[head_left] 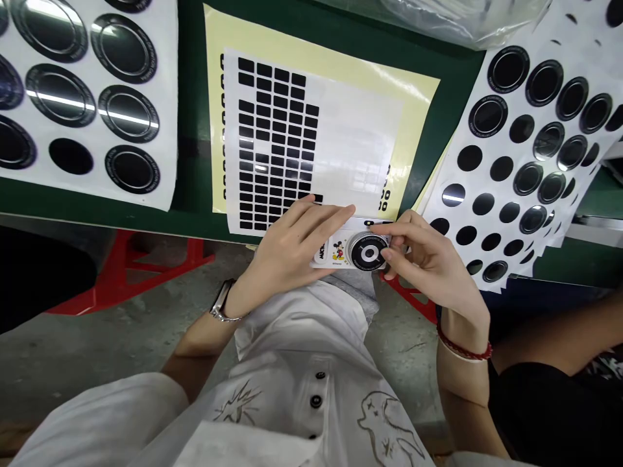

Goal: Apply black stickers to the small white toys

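My left hand (292, 243) lies across the left end of a flat white Mickey Mouse printed case (335, 250), holding it from above. My right hand (418, 256) grips the case's right end, with its fingertips at the edge of a round black-and-silver ring sticker (368, 251) on the case. The case's underside is hidden. Directly beyond my hands lies a sheet of small black rectangular stickers (275, 139) on yellow backing paper (413, 117).
White sheets of round black stickers lie to the left (87, 97) and right (525, 162) on a green workbench (195, 220). A clear plastic bag (462, 16) sits at the far edge. Below are a red metal frame (131, 279) and a concrete floor (97, 350). Another person's arm (549, 334) shows at the right.
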### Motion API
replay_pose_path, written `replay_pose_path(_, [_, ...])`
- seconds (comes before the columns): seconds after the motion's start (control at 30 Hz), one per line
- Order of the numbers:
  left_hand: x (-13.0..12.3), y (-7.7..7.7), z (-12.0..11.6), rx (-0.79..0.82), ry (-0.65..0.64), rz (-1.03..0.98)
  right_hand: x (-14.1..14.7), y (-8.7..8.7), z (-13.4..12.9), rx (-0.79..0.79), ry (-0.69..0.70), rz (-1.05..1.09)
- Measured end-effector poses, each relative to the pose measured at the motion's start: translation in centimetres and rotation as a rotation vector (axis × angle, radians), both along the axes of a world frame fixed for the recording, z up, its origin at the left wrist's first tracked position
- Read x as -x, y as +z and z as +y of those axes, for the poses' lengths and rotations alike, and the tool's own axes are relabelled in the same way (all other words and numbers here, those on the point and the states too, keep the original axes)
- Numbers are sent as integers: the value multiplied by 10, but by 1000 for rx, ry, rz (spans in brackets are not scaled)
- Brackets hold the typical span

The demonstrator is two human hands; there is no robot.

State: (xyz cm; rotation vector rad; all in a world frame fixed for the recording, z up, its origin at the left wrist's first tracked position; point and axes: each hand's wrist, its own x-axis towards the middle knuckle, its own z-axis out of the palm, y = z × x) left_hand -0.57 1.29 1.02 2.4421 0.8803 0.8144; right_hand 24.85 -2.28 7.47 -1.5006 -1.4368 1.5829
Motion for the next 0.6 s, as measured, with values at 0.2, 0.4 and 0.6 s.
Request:
replay_pose_path(0.2, [0, 0, 0, 10, 1, 9, 2, 6, -10, -23, 44, -156])
replay_pose_path(0.4, [-2, -1, 1, -40, 4, 8, 39, 1, -19, -105, -185, -330])
replay_pose_path(0.6, [-4, -1, 0, -86, 39, 15, 61, -12, -23, -240, -417, -393])
